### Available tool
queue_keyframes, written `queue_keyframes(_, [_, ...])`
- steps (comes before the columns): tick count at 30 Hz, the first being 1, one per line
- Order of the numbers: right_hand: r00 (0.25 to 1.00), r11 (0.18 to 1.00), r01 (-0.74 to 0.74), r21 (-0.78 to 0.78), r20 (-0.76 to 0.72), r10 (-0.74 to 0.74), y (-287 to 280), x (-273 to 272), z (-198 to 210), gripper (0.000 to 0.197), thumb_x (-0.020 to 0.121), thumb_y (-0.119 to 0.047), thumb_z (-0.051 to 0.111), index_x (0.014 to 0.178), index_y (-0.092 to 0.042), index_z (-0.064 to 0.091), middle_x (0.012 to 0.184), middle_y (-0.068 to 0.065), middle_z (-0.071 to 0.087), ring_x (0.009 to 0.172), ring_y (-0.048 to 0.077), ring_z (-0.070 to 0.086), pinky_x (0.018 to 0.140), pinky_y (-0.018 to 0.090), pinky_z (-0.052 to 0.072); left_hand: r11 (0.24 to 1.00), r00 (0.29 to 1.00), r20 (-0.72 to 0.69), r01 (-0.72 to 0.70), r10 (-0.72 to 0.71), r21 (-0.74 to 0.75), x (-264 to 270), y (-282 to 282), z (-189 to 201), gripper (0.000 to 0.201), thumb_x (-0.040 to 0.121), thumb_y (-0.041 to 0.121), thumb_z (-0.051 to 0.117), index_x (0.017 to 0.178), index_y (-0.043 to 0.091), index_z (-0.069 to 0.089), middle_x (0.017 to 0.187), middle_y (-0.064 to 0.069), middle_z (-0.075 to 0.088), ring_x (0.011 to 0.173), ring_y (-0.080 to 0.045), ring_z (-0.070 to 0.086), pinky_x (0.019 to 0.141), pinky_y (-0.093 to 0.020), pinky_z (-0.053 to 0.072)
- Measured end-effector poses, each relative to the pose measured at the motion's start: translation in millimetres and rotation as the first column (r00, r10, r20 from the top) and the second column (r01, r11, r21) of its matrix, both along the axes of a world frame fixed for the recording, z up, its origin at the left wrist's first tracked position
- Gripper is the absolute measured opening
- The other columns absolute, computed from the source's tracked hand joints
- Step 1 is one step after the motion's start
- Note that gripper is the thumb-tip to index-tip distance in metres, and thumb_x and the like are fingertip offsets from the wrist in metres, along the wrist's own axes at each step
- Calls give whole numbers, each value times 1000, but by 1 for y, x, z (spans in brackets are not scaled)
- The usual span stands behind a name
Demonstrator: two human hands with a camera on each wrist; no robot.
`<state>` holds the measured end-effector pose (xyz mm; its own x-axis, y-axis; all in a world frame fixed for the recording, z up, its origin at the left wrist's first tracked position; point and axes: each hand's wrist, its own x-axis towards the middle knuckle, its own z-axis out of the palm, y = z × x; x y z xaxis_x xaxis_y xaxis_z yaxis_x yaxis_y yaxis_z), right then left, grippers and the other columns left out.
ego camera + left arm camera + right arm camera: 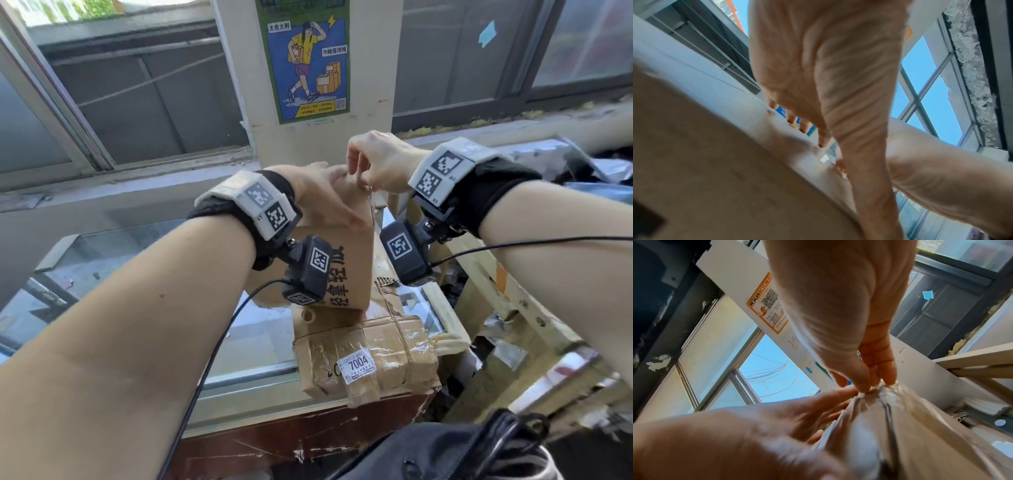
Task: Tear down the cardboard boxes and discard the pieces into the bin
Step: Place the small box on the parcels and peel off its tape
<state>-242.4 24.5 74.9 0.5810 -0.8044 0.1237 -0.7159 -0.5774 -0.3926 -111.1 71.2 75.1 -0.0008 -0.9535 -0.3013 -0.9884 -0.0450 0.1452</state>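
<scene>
Cardboard box [346, 260] with black printed characters stands raised above a glass-topped counter [253, 349], over a flattened taped box [370, 356] labelled 7004. Left hand [318, 195] lies across its top, fingers curled over the far edge — steadying it. Right hand [376, 164] pinches a strip of clear tape [877, 402] at the box's upper corner between thumb and fingertips — the tape pulled taut. Poster [305, 58] hangs on the pillar behind.
</scene>
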Motion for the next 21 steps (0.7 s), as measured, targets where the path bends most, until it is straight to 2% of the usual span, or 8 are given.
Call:
queue_keyframes(3, [999,995,25,-94,-46,-30,-3,0,-5,17,85,5,58,92,-10,61,94,7,61,87,22,57,75,31,46,999,996,83,15,-12,-32,9,-3,-12,122,57,71,74,150,41,1,159,7,4,146,-23,5,116,-50,14])
queue_keyframes(6, [995,986,60,-153,-65,-71,-9,2,-6,17,83,1,66,96,-10,63,101,9,63,96,26,59,80,33,47,999,998,69,0,4,-52,9,-6,-23,126,55,72,74,149,44,-4,160,6,-3,147,-24,-6,117,-55,6])
queue_keyframes(9, [991,980,92,-176,-75,-107,-12,5,-11,17,81,0,68,93,-12,65,98,9,67,92,28,62,81,38,51,999,998,50,-24,26,-36,5,-7,-34,129,53,75,71,150,40,-8,160,4,-9,146,-24,-14,116,-57,-4])
queue_keyframes(14, [981,951,101,-291,-131,-144,-9,11,-19,14,86,0,55,96,-8,62,94,12,65,87,31,60,75,38,49,998,997,58,-57,58,-20,1,-13,-39,138,49,81,68,150,34,-12,160,2,-13,146,-24,-18,115,-58,-6])
queue_keyframes(18, [980,967,147,-208,-100,-170,-14,9,-23,16,86,-2,53,98,-9,62,99,12,65,92,32,60,78,38,49,999,994,100,-49,48,4,-6,-17,-39,136,52,81,66,150,32,-14,160,-1,-16,145,-25,-19,115,-59,-7])
queue_keyframes(21, [983,983,172,-64,-47,-175,-21,4,-22,17,80,2,59,92,-8,67,97,9,67,91,26,62,81,36,53,999,992,118,-41,38,23,-9,-20,-40,135,55,80,66,151,30,-15,159,-2,-18,145,-27,-20,114,-60,-7])
